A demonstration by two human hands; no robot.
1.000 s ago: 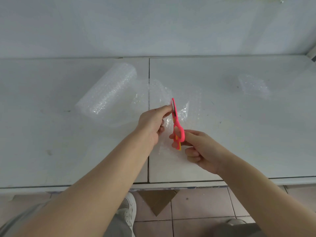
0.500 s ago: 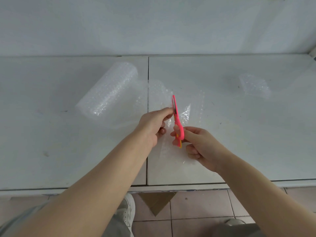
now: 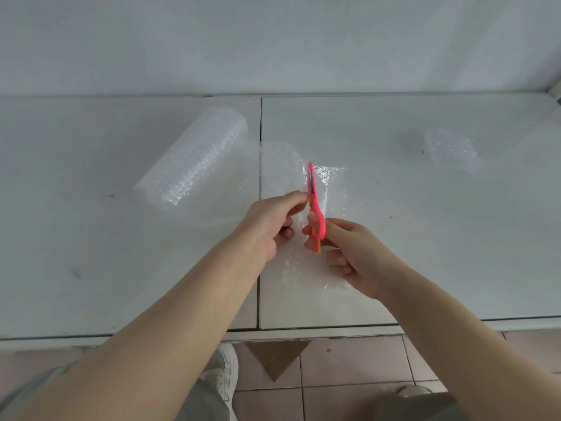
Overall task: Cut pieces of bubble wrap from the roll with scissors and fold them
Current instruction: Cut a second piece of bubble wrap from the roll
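On the left half of the white table (image 3: 91, 238), your bubble wrap roll (image 3: 194, 159) lies on its side, angled from near-left to far-right, with its loose sheet (image 3: 282, 165) trailing rightward across the table seam. Just right of the seam, your left hand (image 3: 270, 220) pinches the sheet's edge between thumb and fingers, touching the scissors, other fingers curled under. The pink scissors (image 3: 314, 202) stand in the sheet, blades pointing away from you, tips nearly together. Your right hand (image 3: 355, 253) grips the scissor handles, thumb through the upper loop, fingers curled shut around the lower one. The part of the sheet nearest you runs down between both hands toward the table's front edge. Far right, well apart, a folded bubble wrap piece (image 3: 452, 150) lies flat on the table.
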